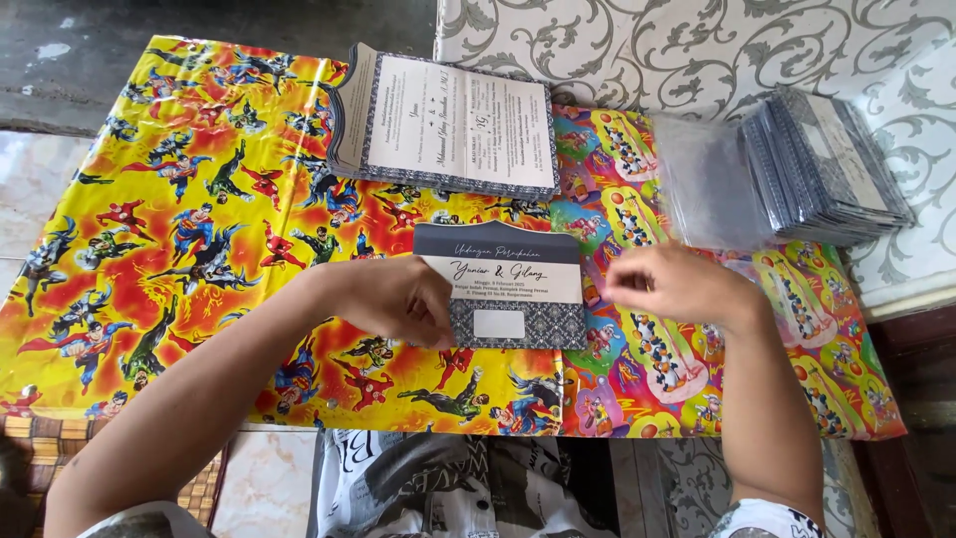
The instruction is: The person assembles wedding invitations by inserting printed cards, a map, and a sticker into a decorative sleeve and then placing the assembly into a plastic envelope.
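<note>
You had the folded dark-blue card with the white band and patterned lower half (510,289) pinched at its left edge in your left hand (393,299), fingers curled over the corner, so that one was clearly grasping. The card sat low over the middle of the table, right about where the yellow-and-red superhero-print wrapping sheet (169,219) met the brighter cartoon-print wrapping sheet (697,369).

Your right hand (672,284) was just off the card's right edge, fingertips bunched together like you were pinching something small (honestly I couldn't tell if there was anything in there or if it was touching the card at all, it was a bit blurry).

Up behind the card, a stack of opened cards with white printed insides and blue patterned borders (448,125) lay flat on the wrapping sheets, well apart from both hands. Off to the right, a clear plastic sleeve (707,179) lay near your right hand, and beside it a pile of dark cards already in plastic sleeves (832,169) rested on the grey-and-white swirl-pattern surface (697,50).
</note>
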